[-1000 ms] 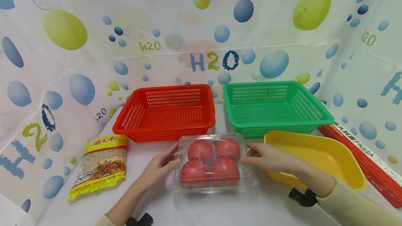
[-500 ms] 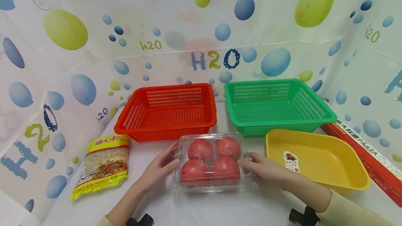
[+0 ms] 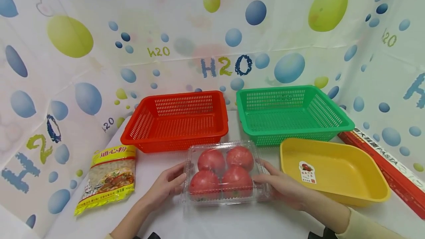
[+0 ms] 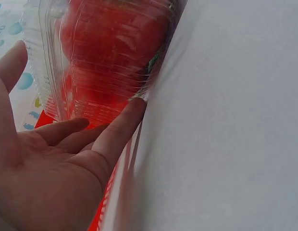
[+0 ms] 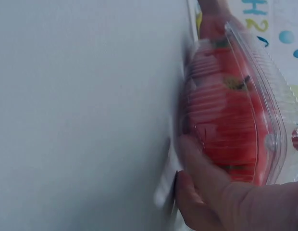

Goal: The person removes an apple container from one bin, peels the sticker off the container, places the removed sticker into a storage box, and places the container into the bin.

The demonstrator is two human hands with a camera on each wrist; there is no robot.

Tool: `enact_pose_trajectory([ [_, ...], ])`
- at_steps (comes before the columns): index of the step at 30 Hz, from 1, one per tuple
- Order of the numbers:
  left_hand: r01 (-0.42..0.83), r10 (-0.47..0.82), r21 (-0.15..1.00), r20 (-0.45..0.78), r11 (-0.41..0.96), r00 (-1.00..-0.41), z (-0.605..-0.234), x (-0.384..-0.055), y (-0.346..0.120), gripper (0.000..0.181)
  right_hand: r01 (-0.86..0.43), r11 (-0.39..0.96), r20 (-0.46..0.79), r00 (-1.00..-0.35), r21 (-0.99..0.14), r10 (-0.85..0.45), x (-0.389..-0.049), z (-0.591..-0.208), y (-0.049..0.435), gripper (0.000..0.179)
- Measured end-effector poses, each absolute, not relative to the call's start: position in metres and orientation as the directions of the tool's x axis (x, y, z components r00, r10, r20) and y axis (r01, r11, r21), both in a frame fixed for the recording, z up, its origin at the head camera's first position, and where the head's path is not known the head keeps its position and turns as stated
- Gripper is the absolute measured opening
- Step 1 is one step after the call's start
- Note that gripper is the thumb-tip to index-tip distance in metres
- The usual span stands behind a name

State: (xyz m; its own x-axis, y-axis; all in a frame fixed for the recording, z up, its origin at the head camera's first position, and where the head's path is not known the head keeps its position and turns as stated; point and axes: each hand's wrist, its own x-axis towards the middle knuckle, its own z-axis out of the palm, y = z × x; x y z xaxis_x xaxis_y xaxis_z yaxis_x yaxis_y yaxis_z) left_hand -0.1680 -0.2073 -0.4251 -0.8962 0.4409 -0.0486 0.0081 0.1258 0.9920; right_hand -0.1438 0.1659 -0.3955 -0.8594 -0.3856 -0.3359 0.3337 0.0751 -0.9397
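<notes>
Maybe for balance, the right hand (image 3: 282, 188) grips a clear plastic box (image 3: 225, 199) of red tomatoes (image 3: 237, 178) — the left hand (image 3: 165, 183), uncurled, touches it.

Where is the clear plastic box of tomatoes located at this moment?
In the head view, the clear plastic box is at lower centre, between the left hand and right hand, in front of the red basket.

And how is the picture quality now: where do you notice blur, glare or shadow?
Head view: even light, mostly sharp, small glints on the clear ridged plastic box; left wrist view: dimmer, with a soft shadow on the white tabletop beside the box; right wrist view: also dim, with the bare right hand partly blurred.
</notes>
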Motion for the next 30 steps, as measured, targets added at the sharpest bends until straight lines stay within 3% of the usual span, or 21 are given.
enact_pose_trajectory([
  [14, -0.043, 0.441, 0.998, -0.061, 0.051, -0.895, -0.419, -0.164, -0.207, 0.071, 0.396, -0.044, -0.335, -0.826, -0.917, -0.455, -0.139, -0.394, 0.168, 0.089],
  [30, -0.020, 0.465, 0.996, -0.059, 0.088, -0.883, -0.396, -0.154, -0.204, 0.069, 0.370, 0.041, -0.351, -0.836, -0.928, -0.422, -0.121, -0.372, 0.181, 0.087],
])
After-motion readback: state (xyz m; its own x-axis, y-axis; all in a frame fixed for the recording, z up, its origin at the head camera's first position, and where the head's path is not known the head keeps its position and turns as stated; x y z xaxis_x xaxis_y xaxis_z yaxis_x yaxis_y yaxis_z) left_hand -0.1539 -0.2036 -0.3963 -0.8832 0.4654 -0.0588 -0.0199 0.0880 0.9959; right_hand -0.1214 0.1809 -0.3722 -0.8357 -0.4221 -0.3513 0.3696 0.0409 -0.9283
